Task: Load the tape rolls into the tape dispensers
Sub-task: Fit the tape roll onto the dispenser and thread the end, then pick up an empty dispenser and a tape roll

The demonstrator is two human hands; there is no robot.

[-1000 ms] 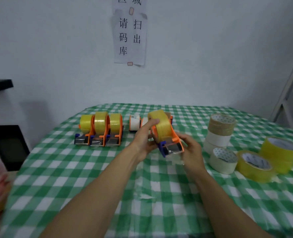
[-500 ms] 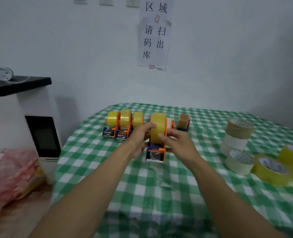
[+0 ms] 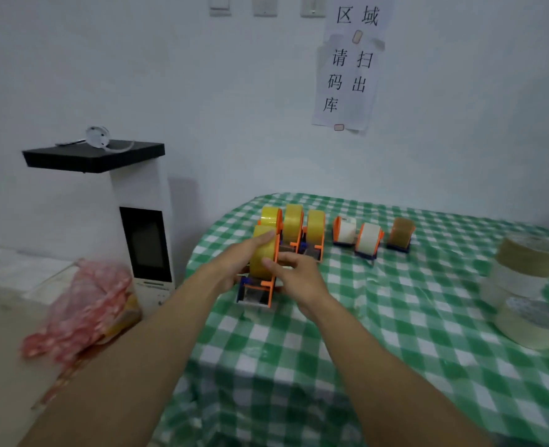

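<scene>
Orange tape dispenser (image 3: 260, 291) gripped in both hands at the table (image 3: 395, 350); seven dispensers in total.

Count: the held unit carries one yellow tape roll (image 3: 256, 253) and sits at the near left part of the checked cloth; behind it, a row of three yellow-loaded dispensers (image 3: 294, 225); to their right, two white-loaded dispensers (image 3: 368, 240) and one brown-loaded dispenser (image 3: 400, 235); at the right edge, loose tape rolls (image 3: 527, 321): a brown one atop a pale stack and one cream roll in front, stack count blurred. Left hand (image 3: 234, 267): forearm extended, fingers curled over the top of the yellow tape roll, gripping it; right hand (image 3: 299, 277): thumb on the roll's side, fingers wrapped behind the orange frame, gripping it; whether the base touches the cloth cannot be told.
</scene>
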